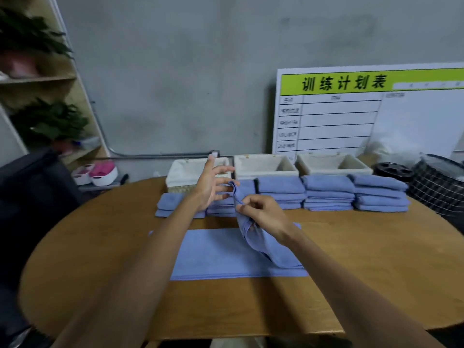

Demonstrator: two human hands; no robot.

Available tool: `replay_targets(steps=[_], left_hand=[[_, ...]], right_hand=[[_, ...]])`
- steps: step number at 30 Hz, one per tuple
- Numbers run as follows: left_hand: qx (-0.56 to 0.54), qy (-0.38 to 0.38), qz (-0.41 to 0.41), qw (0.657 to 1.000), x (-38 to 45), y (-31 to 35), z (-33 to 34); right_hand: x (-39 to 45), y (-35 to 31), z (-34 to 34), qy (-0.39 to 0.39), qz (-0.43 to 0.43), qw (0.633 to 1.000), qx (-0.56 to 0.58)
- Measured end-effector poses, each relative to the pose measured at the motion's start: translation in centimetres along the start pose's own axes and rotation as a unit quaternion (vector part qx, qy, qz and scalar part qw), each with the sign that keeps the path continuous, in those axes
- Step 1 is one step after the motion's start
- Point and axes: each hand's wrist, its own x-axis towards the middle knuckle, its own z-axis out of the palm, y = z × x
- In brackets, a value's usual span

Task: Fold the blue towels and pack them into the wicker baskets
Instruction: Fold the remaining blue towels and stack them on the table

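One blue towel (226,254) lies spread on the wooden table (364,259) directly before the person, its long edges running left to right. Its right end is lifted off the table: the right hand (263,214) pinches the raised edge, fingers (247,203) curled together and clamped on the cloth. The lifted portion rises from the flat part up to the pinch, and a strip of hem continues above the pinch toward the left hand (213,187). The left hand is raised with fingers spread apart and straight; its fingertips sit just beside the upper tip of the hem, and contact cannot be confirmed.

Behind the spread towel, stacks of folded towels (329,194) stand in a row across the table; the two stacks at the left are partly hidden by the hands. Beyond the stacks, three wicker baskets (266,167) with pale fabric liners stand side by side along the far table edge, next to one another.

Surface and room: the table has a rounded outline. A grey wall forms the background. A white board (351,116) with a green header band and a ruled grid leans against the wall behind the baskets. A dark wire basket (437,187) stands at the right end of the table. A wooden shelf unit (50,79) holding green plants stands at the left.
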Motion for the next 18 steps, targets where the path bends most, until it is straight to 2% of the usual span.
replay_targets(steps=[5, 12, 16, 18], left_hand=[[0.004, 0.035, 0.001, 0.999, -2.1, 0.2, -6.7], [0.015, 0.081, 0.011, 0.997, -4.6, -0.9, -13.6], [0.073, 0.126, -0.003, 0.989, -4.8, -3.6, -16.5], [0.145, 0.157, -0.001, 0.977, -5.0, -5.7, -17.5]], right_hand=[[1.8, -0.9, 6.1, -0.035, -0.007, 0.999, -0.016], [3.8, -1.4, 13.5, -0.092, -0.001, 0.996, 0.021], [4.9, 0.7, 16.8, -0.125, 0.014, 0.992, -0.011], [4.7, 2.1, 18.0, -0.170, 0.022, 0.984, -0.040]])
